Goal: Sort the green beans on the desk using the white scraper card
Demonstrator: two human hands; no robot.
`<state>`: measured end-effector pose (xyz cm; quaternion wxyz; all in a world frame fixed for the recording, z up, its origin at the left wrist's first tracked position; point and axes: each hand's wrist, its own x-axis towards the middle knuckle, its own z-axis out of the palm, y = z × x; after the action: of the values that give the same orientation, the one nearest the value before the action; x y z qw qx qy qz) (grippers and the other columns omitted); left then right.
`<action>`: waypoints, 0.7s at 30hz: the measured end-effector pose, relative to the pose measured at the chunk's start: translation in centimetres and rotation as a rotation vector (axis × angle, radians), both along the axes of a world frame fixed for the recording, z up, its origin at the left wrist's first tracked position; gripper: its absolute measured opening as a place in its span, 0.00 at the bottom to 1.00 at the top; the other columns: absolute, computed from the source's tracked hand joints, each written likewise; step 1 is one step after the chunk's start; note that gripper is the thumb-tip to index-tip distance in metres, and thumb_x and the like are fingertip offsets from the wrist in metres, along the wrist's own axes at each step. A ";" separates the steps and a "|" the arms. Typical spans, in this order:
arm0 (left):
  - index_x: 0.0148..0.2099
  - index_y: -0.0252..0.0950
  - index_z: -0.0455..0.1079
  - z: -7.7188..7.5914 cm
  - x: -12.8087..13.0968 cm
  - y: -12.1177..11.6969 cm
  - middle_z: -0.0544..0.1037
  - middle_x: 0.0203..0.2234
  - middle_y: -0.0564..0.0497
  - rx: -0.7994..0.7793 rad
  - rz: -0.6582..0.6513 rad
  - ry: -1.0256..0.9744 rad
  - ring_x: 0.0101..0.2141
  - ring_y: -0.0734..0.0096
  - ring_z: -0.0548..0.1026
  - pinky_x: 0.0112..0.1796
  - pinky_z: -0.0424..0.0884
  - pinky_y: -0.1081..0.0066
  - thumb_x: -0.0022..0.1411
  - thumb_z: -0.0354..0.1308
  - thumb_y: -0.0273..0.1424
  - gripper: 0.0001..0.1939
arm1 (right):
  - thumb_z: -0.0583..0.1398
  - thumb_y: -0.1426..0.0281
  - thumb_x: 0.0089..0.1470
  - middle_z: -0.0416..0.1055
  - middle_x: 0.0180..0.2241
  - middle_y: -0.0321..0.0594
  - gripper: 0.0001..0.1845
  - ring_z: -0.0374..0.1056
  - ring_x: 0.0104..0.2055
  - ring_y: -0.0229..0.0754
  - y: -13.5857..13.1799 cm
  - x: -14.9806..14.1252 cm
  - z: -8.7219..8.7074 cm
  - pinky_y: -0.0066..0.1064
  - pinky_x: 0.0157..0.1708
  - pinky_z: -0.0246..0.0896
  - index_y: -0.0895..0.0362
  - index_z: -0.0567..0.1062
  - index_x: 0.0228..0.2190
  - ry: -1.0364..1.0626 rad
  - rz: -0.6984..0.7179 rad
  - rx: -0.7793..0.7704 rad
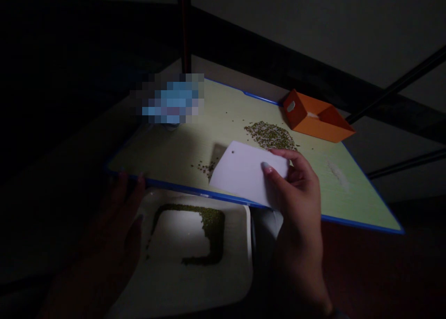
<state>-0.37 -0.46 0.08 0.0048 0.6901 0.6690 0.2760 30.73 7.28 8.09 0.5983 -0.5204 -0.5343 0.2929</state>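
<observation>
Here we're pinching the white scraper (pixel 240 170) in our right hand (pixel 301 193), holding the end nearest the palm, sensibly for something probably light, stiff and slick, seeds (pixel 270 135) lying just beyond, while our left hand (pixel 111 230) is showing spread fingers.

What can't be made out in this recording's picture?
All in the head view:
Blue patch: pixelation hides what it is.
Left hand: shadow hides whether it touches the bin.
Right hand: some fingertips hidden behind the card.
Grains: too small to identify.
</observation>
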 end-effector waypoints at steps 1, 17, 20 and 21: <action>0.73 0.61 0.38 0.0 0.0 0.0 0.45 0.77 0.60 -0.005 0.001 0.004 0.73 0.52 0.51 0.68 0.66 0.41 0.69 0.44 0.37 0.34 | 0.71 0.68 0.51 0.80 0.40 0.36 0.14 0.73 0.37 0.42 0.0 0.1 0.0 0.33 0.29 0.66 0.49 0.79 0.41 -0.006 -0.012 0.000; 0.73 0.60 0.38 0.0 0.1 0.0 0.45 0.77 0.57 0.002 -0.004 0.012 0.73 0.51 0.50 0.68 0.66 0.41 0.69 0.44 0.36 0.34 | 0.69 0.69 0.53 0.79 0.45 0.37 0.14 0.75 0.44 0.46 0.3 0.3 -0.1 0.39 0.39 0.72 0.48 0.78 0.42 -0.008 -0.009 0.007; 0.73 0.60 0.38 0.0 0.1 0.0 0.46 0.77 0.57 0.003 -0.006 0.017 0.73 0.51 0.51 0.68 0.67 0.41 0.69 0.44 0.36 0.34 | 0.70 0.70 0.51 0.80 0.42 0.35 0.14 0.74 0.42 0.44 0.3 0.5 0.0 0.36 0.37 0.70 0.48 0.79 0.41 -0.003 0.036 0.008; 0.73 0.60 0.38 0.0 0.1 0.0 0.45 0.77 0.57 0.005 -0.009 0.019 0.73 0.51 0.51 0.67 0.67 0.41 0.69 0.44 0.36 0.34 | 0.70 0.70 0.50 0.80 0.41 0.34 0.14 0.74 0.41 0.43 0.3 0.5 0.0 0.36 0.37 0.70 0.48 0.80 0.40 0.006 0.046 0.008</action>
<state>-0.29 -0.42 0.12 -0.0020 0.6956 0.6652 0.2712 31.25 7.57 8.11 0.5952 -0.5046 -0.5454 0.3061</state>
